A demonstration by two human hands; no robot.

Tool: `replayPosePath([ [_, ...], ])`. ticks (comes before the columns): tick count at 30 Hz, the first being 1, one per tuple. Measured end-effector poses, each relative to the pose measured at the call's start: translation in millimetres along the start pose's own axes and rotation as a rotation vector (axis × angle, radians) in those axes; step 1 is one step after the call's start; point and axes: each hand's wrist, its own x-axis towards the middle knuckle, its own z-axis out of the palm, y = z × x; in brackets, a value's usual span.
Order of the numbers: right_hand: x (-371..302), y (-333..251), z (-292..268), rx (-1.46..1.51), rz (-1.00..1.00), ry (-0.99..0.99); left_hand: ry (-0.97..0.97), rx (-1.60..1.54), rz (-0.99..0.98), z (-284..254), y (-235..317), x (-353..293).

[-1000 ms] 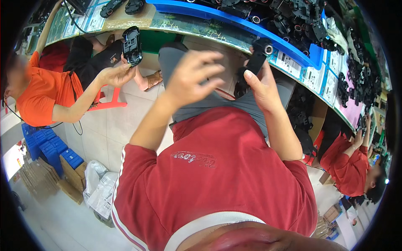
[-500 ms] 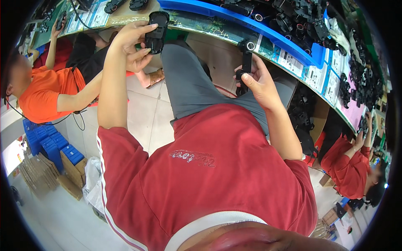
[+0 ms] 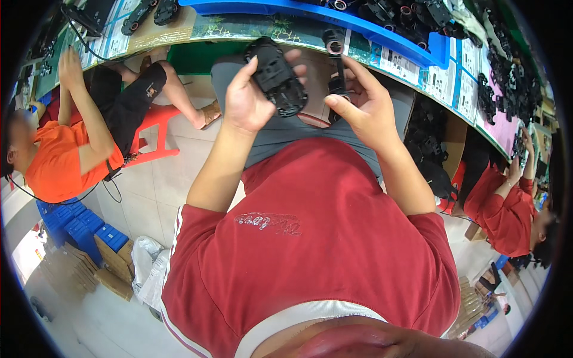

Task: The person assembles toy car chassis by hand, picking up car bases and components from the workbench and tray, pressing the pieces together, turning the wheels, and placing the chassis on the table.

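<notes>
My left hand (image 3: 249, 102) is closed round a black moulded plastic housing (image 3: 277, 79), long and rounded at its ends, tilted with its ribbed side facing up. Close by on the right, my right hand (image 3: 369, 108) grips a slim black plastic part (image 3: 335, 46) that has a round, lens-like ring near its top. A small gap separates the two pieces, and both are held above my lap, just short of the table edge. My right fingers cover the lower part of the slim piece.
Along the table, a blue tray (image 3: 391, 49) holds many black parts. More black pieces (image 3: 166, 12) lie at the far left, others at the right. A person in orange (image 3: 65, 156) sits left by a red stool (image 3: 160, 128); another in red (image 3: 500, 209) works at right.
My left hand has brought the housing right and down toward my right hand, turning it over. The slim part has shifted slightly left and up. The person in orange has moved their arms.
</notes>
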Motion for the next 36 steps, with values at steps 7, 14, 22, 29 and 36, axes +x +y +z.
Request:
replayPosePath([
  [7,1,-9,23,-0.747,-0.315,0.008,0.061,0.191,0.151,17,-33,-4],
  [14,-4,9,40,-1.007,-0.441,0.083,0.096,0.417,0.191,16,-44,-6],
  [22,-2,21,39,-1.001,-0.514,0.089,0.12,0.372,0.181,10,-44,-4],
  [29,-3,28,34,-0.929,-0.552,0.085,0.007,0.284,0.165,7,-36,-4],
  [36,-4,31,34,-0.936,-0.518,0.084,0.036,0.36,0.195,8,-44,-8],
])
